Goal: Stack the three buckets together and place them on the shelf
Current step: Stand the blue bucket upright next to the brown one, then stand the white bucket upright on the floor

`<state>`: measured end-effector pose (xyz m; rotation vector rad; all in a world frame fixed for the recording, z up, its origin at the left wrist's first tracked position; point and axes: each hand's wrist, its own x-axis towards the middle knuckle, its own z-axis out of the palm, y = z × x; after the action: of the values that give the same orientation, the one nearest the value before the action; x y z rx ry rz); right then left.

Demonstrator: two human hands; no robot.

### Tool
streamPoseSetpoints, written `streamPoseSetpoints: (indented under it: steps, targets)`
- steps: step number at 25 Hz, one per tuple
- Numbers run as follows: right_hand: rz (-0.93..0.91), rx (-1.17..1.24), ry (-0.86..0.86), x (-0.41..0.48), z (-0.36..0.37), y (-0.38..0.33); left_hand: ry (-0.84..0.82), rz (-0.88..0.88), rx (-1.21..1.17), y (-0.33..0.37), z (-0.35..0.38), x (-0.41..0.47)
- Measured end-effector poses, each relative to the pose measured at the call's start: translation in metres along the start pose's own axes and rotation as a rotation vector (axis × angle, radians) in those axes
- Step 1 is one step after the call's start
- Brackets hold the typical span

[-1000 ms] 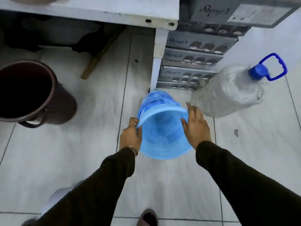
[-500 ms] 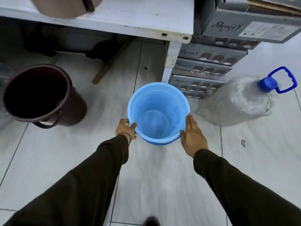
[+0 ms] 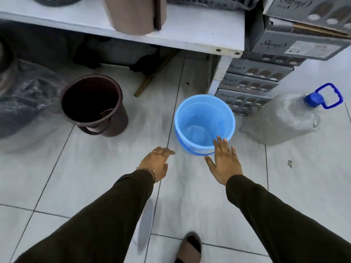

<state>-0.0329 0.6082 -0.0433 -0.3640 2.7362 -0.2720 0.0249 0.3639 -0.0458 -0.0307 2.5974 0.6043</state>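
A light blue bucket (image 3: 204, 122) stands upright on the tiled floor, mouth up. My right hand (image 3: 225, 162) is open, its fingertips at the bucket's near rim. My left hand (image 3: 156, 162) is open too, palm down, a short way left of the bucket and apart from it. A dark maroon bucket (image 3: 94, 106) stands upright further left, its handle hanging at the front. A beige bucket (image 3: 135, 14) sits on the white shelf (image 3: 199, 35) above; only its lower part shows.
Stacked grey cartons (image 3: 252, 86) stand right of the shelf leg. A large plastic water jug (image 3: 284, 118) with a blue cap lies at the right. A grey plastic-wrapped bundle (image 3: 20, 103) is at the left. A wooden stick (image 3: 152, 76) lies under the shelf. My sandalled foot (image 3: 189, 247) is below.
The blue bucket went from tilted in both hands to standing upright on the floor. Both hands have let go of it, and the left hand has drawn away to the left.
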Motion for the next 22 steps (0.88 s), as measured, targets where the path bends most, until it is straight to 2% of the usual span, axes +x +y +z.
streamPoseSetpoints:
  steps: [3, 7, 9, 11, 13, 15, 18, 22]
  targets:
    - [-0.012, 0.063, -0.075, -0.050, 0.050, -0.034, -0.293, 0.176, 0.303, -0.036, 0.036, -0.051]
    - [0.053, 0.221, -0.418, -0.132, 0.169, -0.081, -0.548, 0.324, 0.642, -0.086, 0.111, -0.107]
    - [0.094, 0.413, -0.614, -0.168, 0.227, -0.111, -0.554, 0.419, 0.810, -0.104, 0.141, -0.117]
    - [0.136, 0.624, -0.687, -0.188, 0.268, -0.147, -0.444, 0.511, 0.948, -0.114, 0.157, -0.115]
    - [0.188, 0.752, -0.607, -0.188, 0.289, -0.181, -0.322, 0.577, 1.034, -0.120, 0.159, -0.108]
    - [0.173, 0.774, -0.428, -0.177, 0.293, -0.202, -0.284, 0.578, 1.046, -0.128, 0.141, -0.105]
    - [-0.030, 0.551, -0.204, -0.158, 0.265, -0.201, -0.205, 0.477, 0.923, -0.146, 0.095, -0.113]
    - [-0.456, -0.138, -0.146, -0.135, 0.227, -0.178, -0.264, 0.370, 0.858, -0.154, 0.088, -0.138]
